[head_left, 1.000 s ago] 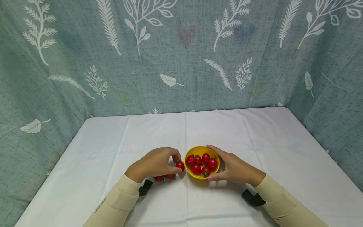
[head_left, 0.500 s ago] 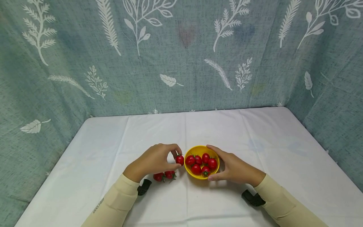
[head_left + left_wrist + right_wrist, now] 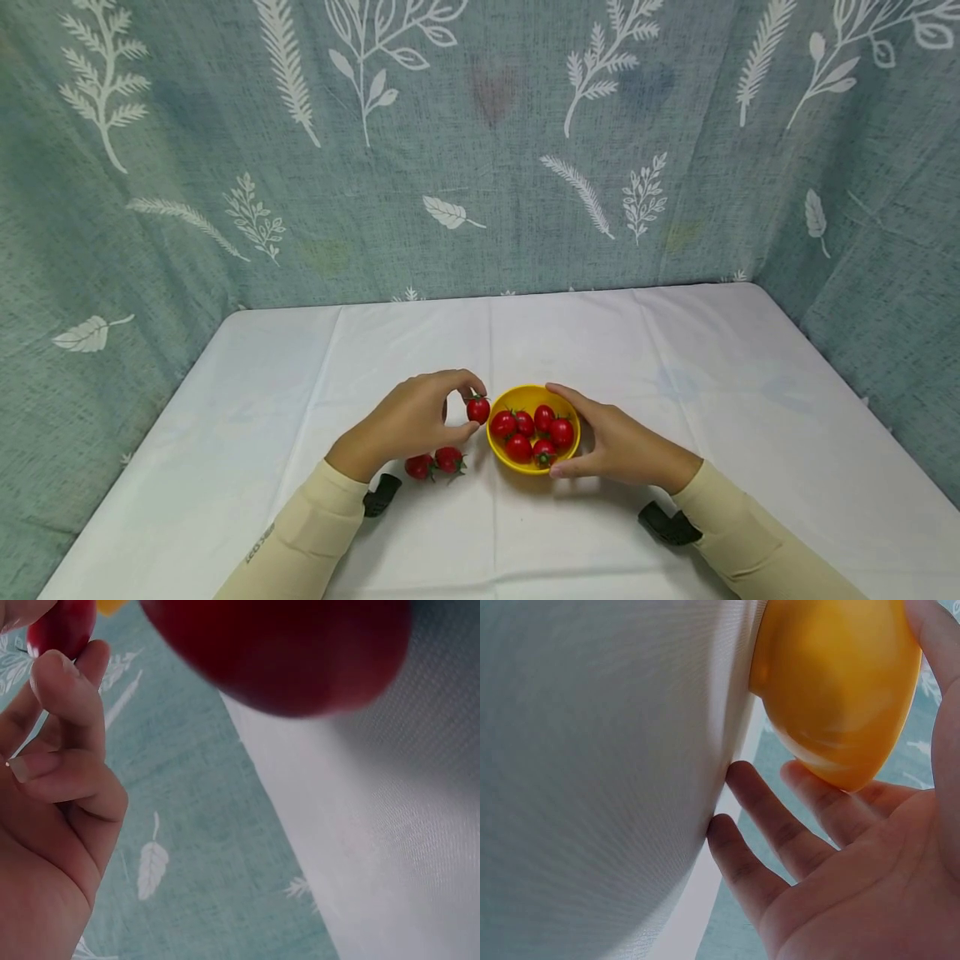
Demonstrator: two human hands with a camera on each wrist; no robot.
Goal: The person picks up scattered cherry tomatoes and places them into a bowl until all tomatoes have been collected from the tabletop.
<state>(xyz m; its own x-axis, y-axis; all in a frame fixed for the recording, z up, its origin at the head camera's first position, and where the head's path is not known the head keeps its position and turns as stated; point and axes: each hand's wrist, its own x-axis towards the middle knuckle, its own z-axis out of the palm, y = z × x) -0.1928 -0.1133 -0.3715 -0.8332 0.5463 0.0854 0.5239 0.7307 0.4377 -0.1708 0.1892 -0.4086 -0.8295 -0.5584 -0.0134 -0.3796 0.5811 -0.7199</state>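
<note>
Between thumb and fingertips my left hand pinches a red cherry tomato with a green stem, just left of the yellow bowl. The left wrist view shows this held tomato at the upper left. Two more cherry tomatoes lie on the cloth below that hand; one tomato looms large at the top of the same view. Several red tomatoes fill the bowl. My right hand holds the bowl's right side, thumb at the near rim; in the right wrist view, two other fingers reach toward the cloth.
A white cloth with fold creases covers the table. Teal curtains with white leaf prints stand behind it and at both sides. Black wrist straps sit below the beige sleeves.
My left hand has raised the pinched tomato and moved it away from me, beside the bowl's rim. The two tomatoes beneath now show more fully. My right hand and the bowl have stayed put.
</note>
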